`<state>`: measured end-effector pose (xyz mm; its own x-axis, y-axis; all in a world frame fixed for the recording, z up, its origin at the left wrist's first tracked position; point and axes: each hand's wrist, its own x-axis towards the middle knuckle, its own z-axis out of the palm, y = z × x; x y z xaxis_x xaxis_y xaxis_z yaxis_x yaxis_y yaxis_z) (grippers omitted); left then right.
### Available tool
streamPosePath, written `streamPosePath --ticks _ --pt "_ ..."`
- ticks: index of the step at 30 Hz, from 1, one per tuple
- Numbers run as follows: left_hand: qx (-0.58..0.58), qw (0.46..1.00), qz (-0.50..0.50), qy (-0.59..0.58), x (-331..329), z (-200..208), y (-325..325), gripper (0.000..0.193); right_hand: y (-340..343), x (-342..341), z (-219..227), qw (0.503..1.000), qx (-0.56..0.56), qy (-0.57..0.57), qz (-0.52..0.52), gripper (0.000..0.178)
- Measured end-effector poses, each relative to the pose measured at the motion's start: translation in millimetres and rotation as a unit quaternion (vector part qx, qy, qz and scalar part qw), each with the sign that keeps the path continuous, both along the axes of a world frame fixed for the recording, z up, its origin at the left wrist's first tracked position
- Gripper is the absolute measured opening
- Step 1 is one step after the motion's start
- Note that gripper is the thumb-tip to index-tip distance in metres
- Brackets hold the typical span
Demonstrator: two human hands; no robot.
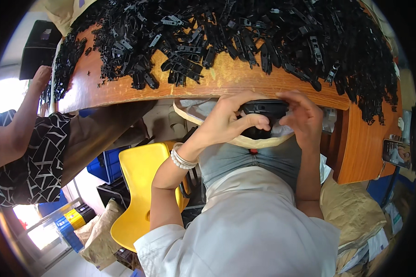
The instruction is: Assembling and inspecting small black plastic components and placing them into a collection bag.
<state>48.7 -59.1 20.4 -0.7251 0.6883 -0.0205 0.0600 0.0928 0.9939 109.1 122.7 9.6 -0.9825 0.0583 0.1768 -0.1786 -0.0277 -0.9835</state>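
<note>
A black, elongated plastic part (266, 108) is held level just off the table's front edge. My left hand (231, 115) is closed round its left end, thumb below and fingers behind. At the other end my right hand (302, 113) curls with its fingers at the part's upper right edge; whether it grips or only touches cannot be made out. Beneath both hands, on my lap, lies an open bag with a pale yellowish rim (263, 142). Some dark pieces show inside it, partly hidden by my left thumb.
A wooden table (138, 94) carries a large heap of black plastic parts (185, 51). To my left stand a yellow chair (138, 184) and a co-worker in a patterned top (30, 157). A phone on a stand (396, 153) and brown paper sacks (351, 207) are at the right.
</note>
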Motion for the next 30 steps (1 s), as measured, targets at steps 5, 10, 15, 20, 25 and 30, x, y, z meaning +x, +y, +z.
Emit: streamPosePath --ticks 5,10,15,20,25,30 --pt "-0.017 0.998 -0.02 0.062 -3.8 2.4 -4.7 0.034 -3.4 1.1 -6.4 1.0 0.007 -0.011 -0.013 0.031" --pt "-0.113 0.926 0.191 0.306 -46.8 -1.4 -35.2 0.004 5.1 2.2 -6.6 0.987 0.155 -0.004 0.028 0.013" --pt "-0.317 0.775 0.223 0.499 -126.2 -13.3 -56.6 0.017 8.6 9.7 -6.2 0.987 0.159 -0.03 -0.011 0.008" --pt "-0.387 0.779 0.107 0.482 -162.1 -13.1 -63.4 0.017 25.3 25.3 -3.4 0.982 0.162 -0.077 -0.066 0.008" --pt "-0.283 0.822 0.237 0.433 -153.0 -9.2 -60.1 0.012 63.4 46.7 -13.1 0.964 0.148 -0.082 -0.204 0.01" --pt "-0.093 0.936 0.314 0.13 -131.8 1.0 -51.5 0.017 118.6 50.8 -21.9 0.723 0.472 -0.015 -0.504 0.012"
